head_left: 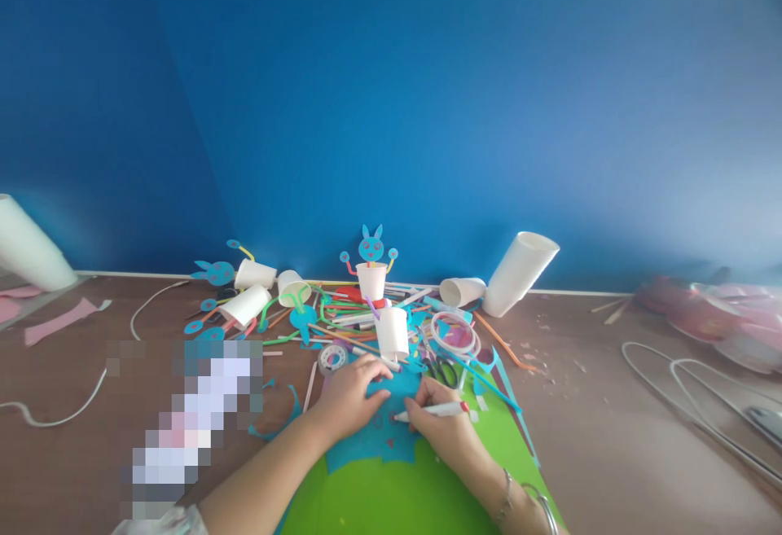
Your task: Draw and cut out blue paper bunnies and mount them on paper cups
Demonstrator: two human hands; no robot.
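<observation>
The blue paper (360, 444) lay on the green sheet (342, 498), facial marks (390, 443) drawn but uncut, under the left hand's (349, 392) wide, empty grip, the right hand's (449, 429) grip holding a marker (445, 410), a seemingly finished rabbit cup (371, 281) beyond.

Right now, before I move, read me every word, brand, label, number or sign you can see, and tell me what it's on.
No readable text anywhere.
White marker in the right hand: any print too small.
Blue paper: drawn rings and a red mark, no legible letters.
Pixelated patch, left: any text hidden.
</observation>
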